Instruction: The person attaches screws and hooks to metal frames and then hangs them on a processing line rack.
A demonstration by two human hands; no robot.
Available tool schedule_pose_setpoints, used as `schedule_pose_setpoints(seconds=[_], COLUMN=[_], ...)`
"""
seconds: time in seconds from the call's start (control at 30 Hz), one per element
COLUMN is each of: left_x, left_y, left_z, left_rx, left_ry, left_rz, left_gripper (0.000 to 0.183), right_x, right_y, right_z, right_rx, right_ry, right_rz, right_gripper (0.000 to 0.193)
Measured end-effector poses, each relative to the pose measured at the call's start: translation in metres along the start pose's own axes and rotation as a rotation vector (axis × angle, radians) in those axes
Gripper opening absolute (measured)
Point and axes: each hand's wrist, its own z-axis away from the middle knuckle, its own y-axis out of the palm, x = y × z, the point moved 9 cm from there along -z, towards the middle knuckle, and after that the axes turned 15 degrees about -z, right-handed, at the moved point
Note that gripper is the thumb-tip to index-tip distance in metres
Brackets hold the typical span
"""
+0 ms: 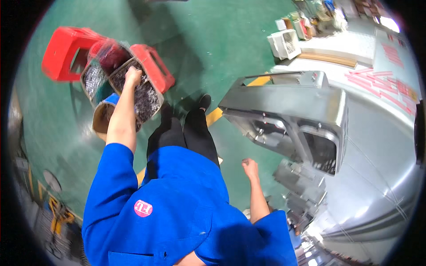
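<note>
My left hand reaches down into a bin of small dark metal parts. Its fingers are closed and partly sunk among the pieces, so what they grip is hidden. Beside that bin is one of shiny silver pieces, and a dark red container sits at the far end. A blue-rimmed round tub stands under my left forearm. My right hand hangs apart from everything, near the open metal housing. Its fingers are curled together; anything in them is too small to make out.
Red plastic stools stand around the bins. To the right, the large grey metal housing has two openings facing me. Beyond it lie a white crate and a white sheet-covered surface. More metal parts are at the lower right.
</note>
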Motion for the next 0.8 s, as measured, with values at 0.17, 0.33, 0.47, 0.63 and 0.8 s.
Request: schedule_pose_setpoints(seconds=[0.17, 0.33, 0.47, 0.63, 0.8], left_x=[0.060, 0.007, -0.006, 0.013, -0.019], left_y=[0.052, 0.047, 0.013, -0.008, -0.027], left_z=[-0.020, 0.006, 0.028, 0.041, 0.065], left_rx=[0.269, 0.658, 0.546, 0.180, 0.300], left_ry=[-0.263, -0.372, -0.192, -0.139, 0.049], left_rz=[0.991, 1.980, 2.326, 2.264, 2.426], left_gripper=[0.024, 0.021, 0.011, 0.025, 0.020], right_x=[0.010, -0.011, -0.032, -0.046, -0.071], right_y=[0.013, 0.037, 0.054, 0.053, 0.043], right_z=[0.024, 0.065, 0.097, 0.109, 0.092], right_rx=[-0.034, -0.028, -0.014, 0.004, 0.021], right_ry=[0.024, 0.135, 0.207, 0.208, 0.164], right_rz=[-0.067, -0.175, -0.265, -0.217, -0.227], right_gripper=[0.025, 0.022, 0.022, 0.022, 0.021])
